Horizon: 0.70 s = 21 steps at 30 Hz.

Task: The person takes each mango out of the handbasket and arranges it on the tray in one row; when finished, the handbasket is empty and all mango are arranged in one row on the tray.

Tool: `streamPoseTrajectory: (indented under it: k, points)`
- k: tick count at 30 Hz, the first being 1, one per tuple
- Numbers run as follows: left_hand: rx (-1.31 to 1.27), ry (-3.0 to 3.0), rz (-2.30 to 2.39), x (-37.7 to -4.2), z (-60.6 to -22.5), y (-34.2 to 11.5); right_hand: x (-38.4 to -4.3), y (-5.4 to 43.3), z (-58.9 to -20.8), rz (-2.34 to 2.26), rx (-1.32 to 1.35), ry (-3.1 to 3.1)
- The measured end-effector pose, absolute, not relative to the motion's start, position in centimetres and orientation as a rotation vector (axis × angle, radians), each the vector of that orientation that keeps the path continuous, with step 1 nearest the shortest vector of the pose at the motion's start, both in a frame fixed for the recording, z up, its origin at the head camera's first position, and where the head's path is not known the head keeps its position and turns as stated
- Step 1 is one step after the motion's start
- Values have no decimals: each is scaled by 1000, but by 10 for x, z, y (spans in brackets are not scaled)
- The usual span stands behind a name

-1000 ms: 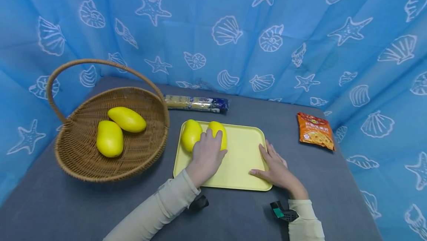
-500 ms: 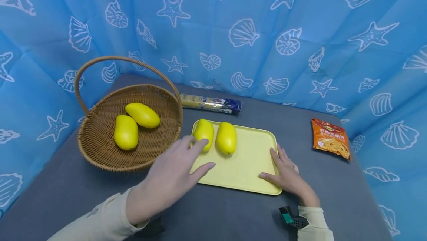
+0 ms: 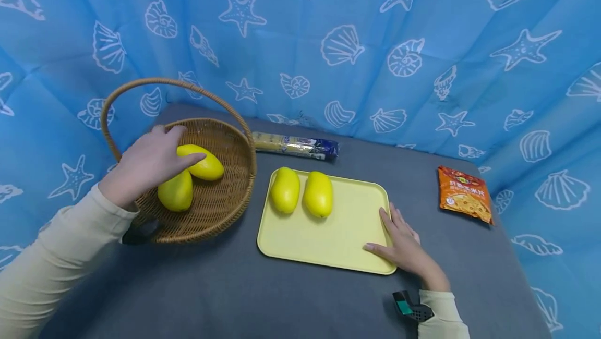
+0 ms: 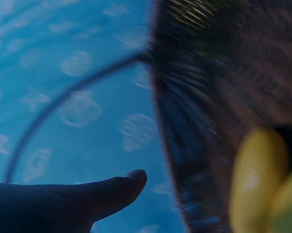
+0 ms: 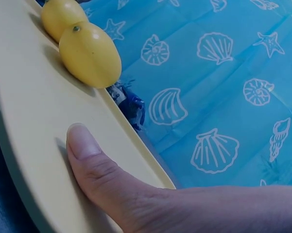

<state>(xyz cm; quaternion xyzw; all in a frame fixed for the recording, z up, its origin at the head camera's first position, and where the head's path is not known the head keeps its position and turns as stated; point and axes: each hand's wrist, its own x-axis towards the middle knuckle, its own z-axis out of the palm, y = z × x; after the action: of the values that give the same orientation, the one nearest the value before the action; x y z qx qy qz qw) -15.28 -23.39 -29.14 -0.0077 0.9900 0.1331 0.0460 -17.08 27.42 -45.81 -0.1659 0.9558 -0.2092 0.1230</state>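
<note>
My left hand (image 3: 152, 164) hovers over the wicker basket (image 3: 225, 195), fingers relaxed and holding nothing. Below it lie two yellow mangoes, one (image 3: 176, 193) partly covered by the hand and the other (image 3: 207, 166) just beyond the thumb. In the blurred left wrist view the straight thumb (image 4: 111, 194) is apart from the mangoes (image 4: 257, 179). My right hand (image 3: 404, 245) rests at the right edge of the pale yellow tray (image 3: 324, 245), thumb (image 5: 94, 165) on its surface. Two more mangoes, a left one (image 3: 285, 190) and a right one (image 3: 318, 194), lie on the tray's left half.
A long clear packet (image 3: 293, 146) with a blue end lies behind the tray. An orange snack bag (image 3: 465, 195) is at the far right of the grey table (image 3: 291, 302). The basket's tall handle (image 3: 173, 82) arches over it. A blue seashell curtain (image 3: 347, 88) hangs behind.
My left hand has let go of the right mango on the tray and moved left over the basket. That mango now stands slightly apart from its neighbour. The right hand stays at the tray.
</note>
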Motion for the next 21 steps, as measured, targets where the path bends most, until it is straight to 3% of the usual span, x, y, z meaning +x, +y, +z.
streamPoseTrajectory:
  k: [10, 21]
  points:
    - [28, 2731, 369, -177, -318, -269, -171, 271, -455, -608, -466, 2773]
    - [-90, 2542, 412, -183, -328, -269, -173, 273, -459, -605, -444, 2761]
